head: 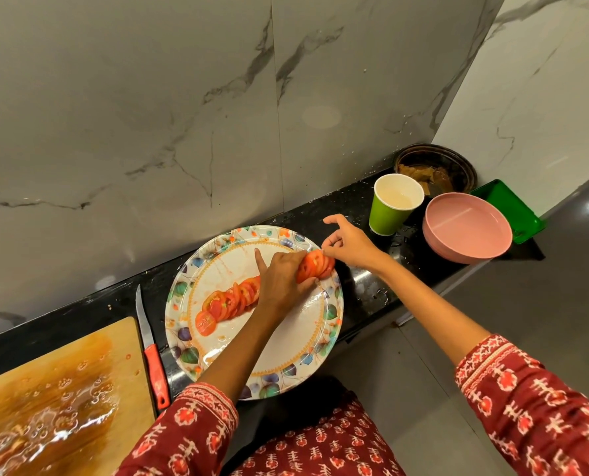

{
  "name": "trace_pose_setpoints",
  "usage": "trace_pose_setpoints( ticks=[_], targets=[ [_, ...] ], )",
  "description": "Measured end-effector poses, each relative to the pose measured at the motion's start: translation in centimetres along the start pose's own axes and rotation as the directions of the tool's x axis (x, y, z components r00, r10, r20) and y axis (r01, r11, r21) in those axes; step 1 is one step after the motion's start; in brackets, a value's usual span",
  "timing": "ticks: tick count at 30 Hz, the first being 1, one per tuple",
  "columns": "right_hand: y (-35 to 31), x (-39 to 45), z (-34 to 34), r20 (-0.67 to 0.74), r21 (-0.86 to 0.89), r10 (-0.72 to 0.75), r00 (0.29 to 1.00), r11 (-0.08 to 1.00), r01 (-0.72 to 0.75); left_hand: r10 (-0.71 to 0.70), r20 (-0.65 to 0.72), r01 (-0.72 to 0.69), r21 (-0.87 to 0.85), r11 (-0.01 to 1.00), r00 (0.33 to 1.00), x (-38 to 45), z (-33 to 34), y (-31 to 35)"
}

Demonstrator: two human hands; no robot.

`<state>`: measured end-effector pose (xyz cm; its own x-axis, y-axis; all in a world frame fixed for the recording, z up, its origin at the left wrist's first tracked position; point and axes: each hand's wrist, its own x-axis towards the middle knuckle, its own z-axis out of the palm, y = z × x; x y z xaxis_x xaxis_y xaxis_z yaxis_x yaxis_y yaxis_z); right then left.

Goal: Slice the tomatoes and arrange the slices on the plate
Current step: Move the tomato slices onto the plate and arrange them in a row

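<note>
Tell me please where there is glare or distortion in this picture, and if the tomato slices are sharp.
Head view: glare patches shine on the wet cutting board, the plate rim and the black counter; the wide lens bends the wall seams and the counter edge; the tomato slices look fairly sharp, and the sleeves near the bottom edge appear slightly soft.

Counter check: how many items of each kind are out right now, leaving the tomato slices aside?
Plate: 1
Knife: 1
Cutting board: 1
Paper cup: 1
Pink bowl: 1
Dark bowl: 1
Green tray: 1
Total: 7
</note>
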<state>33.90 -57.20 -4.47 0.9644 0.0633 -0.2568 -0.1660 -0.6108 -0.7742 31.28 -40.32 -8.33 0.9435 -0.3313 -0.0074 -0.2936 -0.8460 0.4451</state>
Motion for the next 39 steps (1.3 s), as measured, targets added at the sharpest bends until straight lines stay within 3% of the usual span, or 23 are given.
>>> trace_pose_setpoints(
  ticks=[6,14,18,22,32,39],
  targets=[
    [1.1,-0.9,-0.4,0.233,-0.233,-0.099,0.967,0.960,0.154,-0.007,0.016,0.006,0.044,0.999,1.000,-0.1,-0.3,0.3],
    [2.0,-0.7,0.0,0.173,-0.264,-0.161,0.972,0.943,0.203,-0.058,-0.003,0.058,-0.037,0.998,0.998,0.1,-0.4,0.6],
    [2.5,-0.9,-0.4,0.206,-0.266,-0.172,0.963,0.937,0.225,-0.056,0.009,0.056,0.000,0.998,0.998,0.1,-0.4,0.7],
    [2.6,-0.8,-0.2,0.137,-0.254,-0.215,0.967,0.936,0.244,-0.026,0.011,0.026,0.012,1.000,1.000,0.3,-0.3,0.8],
    [2.5,-0.6,-0.3,0.161,-0.216,-0.197,0.967,0.949,0.229,-0.032,-0.044,0.031,-0.041,0.999,0.999,0.6,0.2,0.7],
    [2.1,-1.1,-0.3,0.066,-0.253,-0.272,0.960,0.926,0.280,-0.073,-0.010,0.073,0.068,0.995,0.997,-0.2,-0.6,-1.0]
  ],
)
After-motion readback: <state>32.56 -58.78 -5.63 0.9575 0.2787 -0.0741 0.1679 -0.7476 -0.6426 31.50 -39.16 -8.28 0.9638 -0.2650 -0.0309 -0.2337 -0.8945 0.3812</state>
